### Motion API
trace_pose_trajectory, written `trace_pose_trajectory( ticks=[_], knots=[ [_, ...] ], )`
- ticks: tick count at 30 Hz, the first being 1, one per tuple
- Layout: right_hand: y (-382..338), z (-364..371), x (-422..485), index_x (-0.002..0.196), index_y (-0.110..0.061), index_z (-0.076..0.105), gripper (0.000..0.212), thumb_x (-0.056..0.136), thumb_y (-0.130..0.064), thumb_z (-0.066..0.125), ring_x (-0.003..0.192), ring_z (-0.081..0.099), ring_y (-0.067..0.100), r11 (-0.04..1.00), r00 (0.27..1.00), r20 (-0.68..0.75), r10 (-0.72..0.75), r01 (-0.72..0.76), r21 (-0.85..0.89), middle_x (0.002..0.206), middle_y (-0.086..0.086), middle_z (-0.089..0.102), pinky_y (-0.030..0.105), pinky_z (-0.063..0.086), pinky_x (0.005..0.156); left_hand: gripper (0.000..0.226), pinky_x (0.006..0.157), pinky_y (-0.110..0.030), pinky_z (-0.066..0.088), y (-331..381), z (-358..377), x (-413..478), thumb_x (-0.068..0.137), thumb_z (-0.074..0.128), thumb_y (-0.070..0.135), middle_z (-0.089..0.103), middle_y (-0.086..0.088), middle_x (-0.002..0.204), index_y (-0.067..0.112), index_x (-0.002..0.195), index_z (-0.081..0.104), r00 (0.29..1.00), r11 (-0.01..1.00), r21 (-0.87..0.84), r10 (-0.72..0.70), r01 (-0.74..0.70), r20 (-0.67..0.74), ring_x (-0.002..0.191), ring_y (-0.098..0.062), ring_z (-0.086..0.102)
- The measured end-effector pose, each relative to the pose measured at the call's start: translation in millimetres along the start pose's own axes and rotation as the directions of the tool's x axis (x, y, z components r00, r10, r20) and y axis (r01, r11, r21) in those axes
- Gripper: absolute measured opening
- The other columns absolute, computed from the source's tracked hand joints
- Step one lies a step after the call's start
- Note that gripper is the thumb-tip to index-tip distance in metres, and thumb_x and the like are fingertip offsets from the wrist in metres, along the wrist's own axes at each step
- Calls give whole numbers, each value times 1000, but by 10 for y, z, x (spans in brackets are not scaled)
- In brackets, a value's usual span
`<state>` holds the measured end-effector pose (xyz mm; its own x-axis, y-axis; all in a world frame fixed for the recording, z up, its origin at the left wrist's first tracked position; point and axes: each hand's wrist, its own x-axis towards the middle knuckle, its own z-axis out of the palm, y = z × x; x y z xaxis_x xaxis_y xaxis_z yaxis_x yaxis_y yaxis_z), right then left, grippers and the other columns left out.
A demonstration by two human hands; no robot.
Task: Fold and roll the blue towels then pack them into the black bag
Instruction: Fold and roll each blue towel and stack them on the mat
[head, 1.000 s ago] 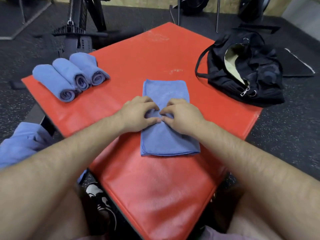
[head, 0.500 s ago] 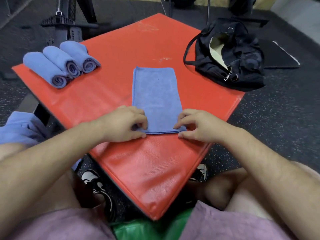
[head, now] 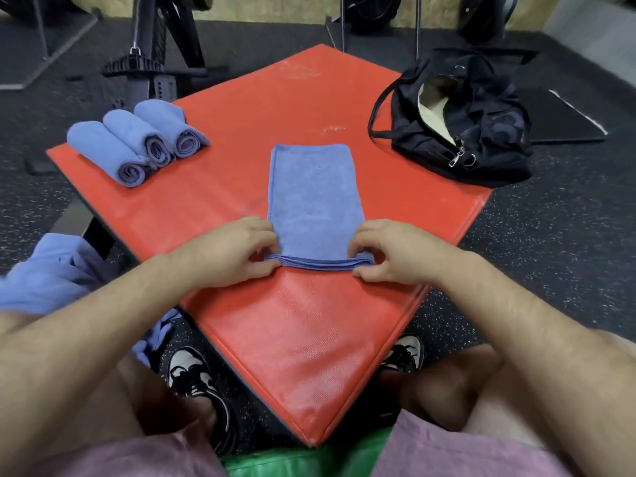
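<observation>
In the head view, my left hand (head: 237, 251) and my right hand (head: 389, 256) each have the grip clamped on the near edge of the folded blue towel (head: 315, 197), one hand at each near corner, pinching the layers between thumb and fingers. This towel lies flat as a long strip in the middle of the red padded table (head: 292, 321), with its far end pointing away from me. At the near edge I can see several layers stacked. I judge that the folding of this towel is finished and the rolling must begin from this edge; no turn of the roll is made yet.

Three rolled blue towels (head: 137, 142) lie side by side, touching, at the left corner of the table. The black bag (head: 461, 132) sits at the right corner, unzipped, its pale lining showing. I see no towel inside, though its bottom is hidden, so I think the packing is not started. Low at my left, beside the table, is a heap of blue cloth (head: 51, 270), probably more towels waiting; how many I cannot tell.
</observation>
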<state>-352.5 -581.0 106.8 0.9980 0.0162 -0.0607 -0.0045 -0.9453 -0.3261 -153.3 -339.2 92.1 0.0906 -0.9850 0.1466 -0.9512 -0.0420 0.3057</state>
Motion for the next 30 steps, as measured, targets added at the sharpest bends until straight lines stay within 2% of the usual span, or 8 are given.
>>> trace_pose_trajectory(
  ticks=[4, 8, 11, 15, 18, 22, 27, 30],
  knots=[
    [10, 0, -2, 103, -28, 62, 32, 83, -50, 73, 100, 52, 10, 1000, 999, 39, 18, -17, -16, 104, -12, 54, 32, 47, 87, 25, 72, -25, 43, 23, -42, 43, 86, 56, 39, 54, 5, 77, 15, 78, 58, 999, 997, -58, -45, 46, 26, 74, -12, 51],
    [-4, -8, 63, 102, -25, 62, 17, 87, -32, 65, 95, 54, 15, 997, 1000, -8, 3, -4, -79, 95, -12, 57, 35, 47, 83, 10, 66, -21, 42, -20, -70, 90, 88, 69, 23, 60, 7, 74, 21, 89, 59, 989, 972, -180, -150, 151, 18, 71, -9, 54],
    [46, -53, 104, 109, -30, 57, 21, 88, -29, 61, 87, 58, 17, 998, 997, -41, 63, -63, -11, 93, -9, 62, 39, 49, 81, 15, 65, -19, 44, -71, -69, 128, 91, 69, 17, 64, 6, 76, 27, 93, 57, 976, 948, -236, -215, 213, 14, 71, -6, 57],
    [115, -18, 133, 94, -24, 63, 7, 89, -19, 65, 86, 59, 16, 1000, 988, -155, -9, 7, -9, 97, -7, 63, 39, 50, 78, 4, 74, -24, 42, -107, 10, 176, 87, 63, 10, 55, 4, 88, 14, 84, 61, 992, 991, -115, -80, 69, -96, 80, -5, 50],
    [133, 12, 154, 81, -17, 67, 7, 86, -13, 69, 87, 56, 23, 994, 972, -223, -74, 54, -94, 98, -1, 59, 39, 51, 75, 9, 73, -32, 44, -98, 64, 193, 88, 55, 14, 52, -2, 88, 12, 82, 61, 992, 995, 98, 26, -14, -125, 81, -22, 51],
    [93, 43, 165, 88, -14, 71, 22, 91, -21, 50, 88, 58, 26, 983, 987, -153, -43, 14, -183, 91, 1, 60, 44, 53, 72, 24, 61, -42, 49, -35, 77, 181, 93, 47, 20, 55, -7, 79, 8, 81, 65, 991, 971, 240, 34, -1, -131, 72, -31, 57],
    [119, 42, 68, 117, -23, 65, 40, 83, -40, 53, 99, 51, 20, 984, 996, -77, 51, -63, -168, 111, -7, 55, 37, 50, 85, 45, 78, -36, 49, -69, 60, 73, 92, 56, 52, 54, -2, 98, 11, 106, 66, 999, 983, 184, 7, 2, -47, 85, -23, 55],
    [137, 63, 129, 106, -19, 67, 24, 84, -24, 58, 91, 53, 19, 996, 988, -134, 74, -80, -42, 102, -6, 59, 38, 48, 87, 43, 88, -38, 47, -128, 91, 79, 93, 52, 48, 52, 0, 106, 10, 107, 66, 996, 995, 50, -81, 83, -48, 94, -23, 54]
  ],
)
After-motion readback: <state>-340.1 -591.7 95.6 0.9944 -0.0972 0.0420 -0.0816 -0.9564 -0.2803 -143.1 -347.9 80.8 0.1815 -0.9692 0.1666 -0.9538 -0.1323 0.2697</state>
